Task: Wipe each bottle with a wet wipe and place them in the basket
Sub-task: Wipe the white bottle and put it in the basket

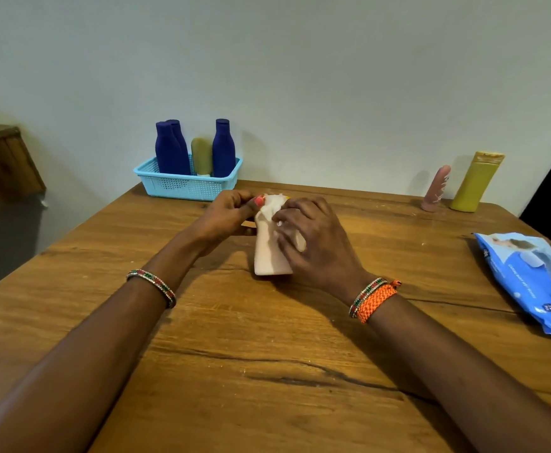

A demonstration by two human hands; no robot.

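Wooden table [222, 348], brown and grained, set against a pale wall; a long dark crack runs across its near half between my forearms. Item one: pale pink bottle [269, 256], held near the table's middle, base toward me. Item two: white wet wipe [272, 207], draped over the bottle's upper part. My left hand [225, 217] pinches the top end of the bottle and wipe with curled fingers; my right hand [313, 243] wraps its fingers over the wipe and the bottle's right side. Item three: light blue basket [182, 186], at the far left corner close to the wall, holding three dark blue bottles [223, 148] upright and one olive tube [201, 156] between them. Item four: pink tube [436, 189] and yellow bottle [475, 183], standing just beside each other at the far right edge, both leaning toward the wall. Item five: blue wet-wipe pack [529, 282], lying flat at the right edge, well apart from my hands. Open wood lies between bottle and basket, and between my right hand and the pack.
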